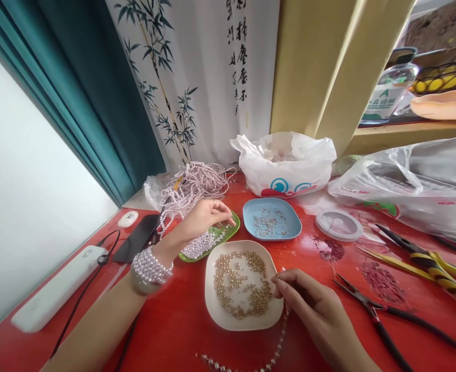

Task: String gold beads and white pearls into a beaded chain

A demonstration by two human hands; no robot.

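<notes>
My left hand (211,216) reaches over a green tray (233,231) of pale lilac pearl beads (202,245), its fingers bent down and drawn together at the tray's far right corner. Whether a bead sits between those fingertips is too small to tell. A wide bracelet of pearl strands (150,266) wraps my left wrist. With thumb and index finger pinched, my right hand (311,305) holds the end of a bead strand (281,338), which curves down onto the table's front. Beside that pinch lies a cream plate (247,324) with small gold beads (257,305).
A blue plate (290,232) holds small metal findings. Bundled pearl strands (200,181) lie behind the green tray. Pliers (373,305), yellow-handled pliers (425,256) and a spool (339,225) are on the right, with plastic bags (290,168) behind. A phone (138,238) and power bank (59,287) lie left.
</notes>
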